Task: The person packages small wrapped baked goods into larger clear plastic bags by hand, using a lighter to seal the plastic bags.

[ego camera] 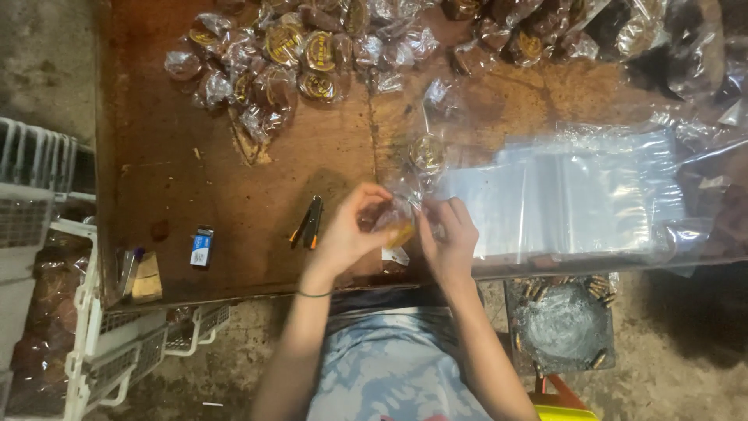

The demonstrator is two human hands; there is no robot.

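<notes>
A small clear bag (396, 221) with something yellowish inside sits between both hands at the near edge of the brown table (234, 195). The left hand (347, 230) pinches its left side with fingers closed on it; the right hand (449, 238) grips its right side. A stack of clear bags (576, 195) lies just right. A black-and-orange tool (309, 222) lies left. Wrapped dark pieces (296, 54) are heaped far across the table.

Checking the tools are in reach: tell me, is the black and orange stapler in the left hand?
No. The stapler lies on the table beside the left hand, which pinches a small clear bag.
</notes>
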